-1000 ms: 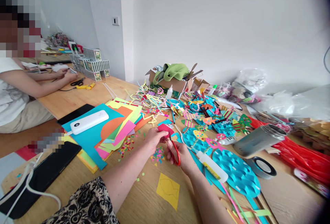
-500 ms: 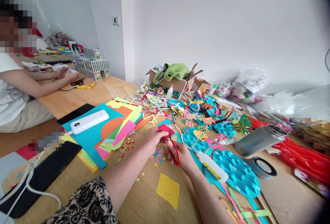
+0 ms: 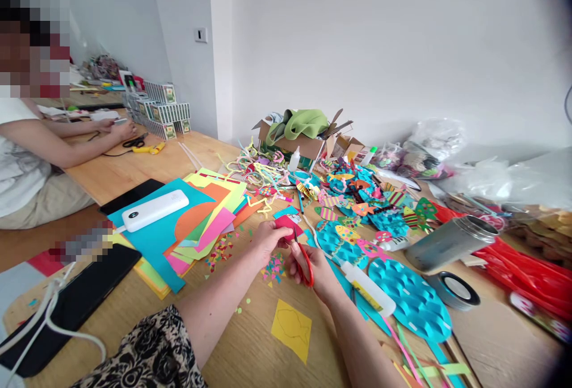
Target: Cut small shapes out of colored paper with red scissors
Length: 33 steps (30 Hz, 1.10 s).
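Observation:
My left hand pinches a small piece of red paper above the middle of the table. Red-handled scissors are gripped in my right hand, their blades at the paper's near edge. How far the blades are apart is too small to tell. Below the hands lie tiny coloured paper bits. Nearer to me is a yellow paper piece with a fish outline drawn on it. A white glue bottle lies just right of my right hand.
Coloured paper sheets and a white power bank lie to the left. Paper fish, blue scalloped shapes, a metal flask and a cardboard box fill the right and back. A person sits far left.
My hands, the red paper and the scissors stay almost in place. The seated person's head and hands have shifted slightly.

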Each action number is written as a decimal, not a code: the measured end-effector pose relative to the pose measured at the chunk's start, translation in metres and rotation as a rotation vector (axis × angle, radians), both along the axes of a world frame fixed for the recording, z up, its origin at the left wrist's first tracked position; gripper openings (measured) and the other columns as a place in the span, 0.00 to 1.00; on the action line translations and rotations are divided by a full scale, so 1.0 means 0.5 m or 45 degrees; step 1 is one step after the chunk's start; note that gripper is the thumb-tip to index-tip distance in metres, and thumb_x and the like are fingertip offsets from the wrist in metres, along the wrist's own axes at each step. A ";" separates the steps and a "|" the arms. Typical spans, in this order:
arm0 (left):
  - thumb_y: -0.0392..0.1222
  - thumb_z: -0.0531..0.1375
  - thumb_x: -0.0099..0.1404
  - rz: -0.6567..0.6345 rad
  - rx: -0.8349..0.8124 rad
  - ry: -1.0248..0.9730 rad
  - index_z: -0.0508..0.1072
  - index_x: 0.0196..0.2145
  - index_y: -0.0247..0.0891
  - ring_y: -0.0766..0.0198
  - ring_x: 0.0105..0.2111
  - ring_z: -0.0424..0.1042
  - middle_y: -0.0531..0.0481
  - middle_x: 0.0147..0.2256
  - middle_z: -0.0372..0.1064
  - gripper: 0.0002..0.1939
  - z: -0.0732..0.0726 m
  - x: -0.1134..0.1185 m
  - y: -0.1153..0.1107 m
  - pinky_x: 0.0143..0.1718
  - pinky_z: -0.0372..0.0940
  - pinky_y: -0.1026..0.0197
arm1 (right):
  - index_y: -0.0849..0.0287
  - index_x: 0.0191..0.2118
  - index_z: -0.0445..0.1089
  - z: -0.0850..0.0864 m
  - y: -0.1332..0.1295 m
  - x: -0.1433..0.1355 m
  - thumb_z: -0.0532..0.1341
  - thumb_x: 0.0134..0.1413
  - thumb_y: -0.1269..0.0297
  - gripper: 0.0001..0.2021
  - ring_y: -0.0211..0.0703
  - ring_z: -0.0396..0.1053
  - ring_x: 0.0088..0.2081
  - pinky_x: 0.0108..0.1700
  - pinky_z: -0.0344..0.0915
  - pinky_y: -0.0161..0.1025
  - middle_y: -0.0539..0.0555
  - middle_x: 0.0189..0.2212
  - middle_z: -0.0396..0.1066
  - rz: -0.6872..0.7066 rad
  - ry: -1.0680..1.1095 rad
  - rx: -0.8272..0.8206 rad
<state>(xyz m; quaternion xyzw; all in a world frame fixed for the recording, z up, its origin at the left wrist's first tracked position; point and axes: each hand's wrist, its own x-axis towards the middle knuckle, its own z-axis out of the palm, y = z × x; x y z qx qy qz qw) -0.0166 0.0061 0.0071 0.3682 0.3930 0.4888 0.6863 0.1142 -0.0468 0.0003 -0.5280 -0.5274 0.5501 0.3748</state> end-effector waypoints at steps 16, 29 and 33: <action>0.41 0.65 0.44 -0.029 -0.012 0.007 0.75 0.23 0.32 0.68 0.21 0.64 0.51 0.20 0.68 0.09 0.003 -0.002 0.001 0.26 0.61 0.64 | 0.61 0.22 0.65 -0.003 0.000 0.003 0.57 0.50 0.34 0.30 0.30 0.59 0.13 0.15 0.49 0.28 0.50 0.15 0.67 0.007 -0.035 0.017; 0.42 0.67 0.43 -0.026 -0.005 0.027 0.76 0.24 0.32 0.67 0.23 0.66 0.49 0.21 0.70 0.11 -0.005 -0.002 0.004 0.26 0.61 0.63 | 0.61 0.26 0.66 0.005 -0.002 0.001 0.58 0.51 0.35 0.28 0.32 0.61 0.13 0.15 0.50 0.28 0.49 0.15 0.67 0.003 0.027 -0.019; 0.42 0.67 0.43 -0.022 -0.011 0.022 0.76 0.24 0.32 0.67 0.22 0.65 0.50 0.21 0.69 0.10 -0.006 -0.001 0.004 0.26 0.61 0.64 | 0.61 0.26 0.66 0.004 -0.003 0.001 0.58 0.51 0.35 0.28 0.31 0.60 0.13 0.14 0.49 0.28 0.49 0.15 0.67 0.001 0.026 -0.017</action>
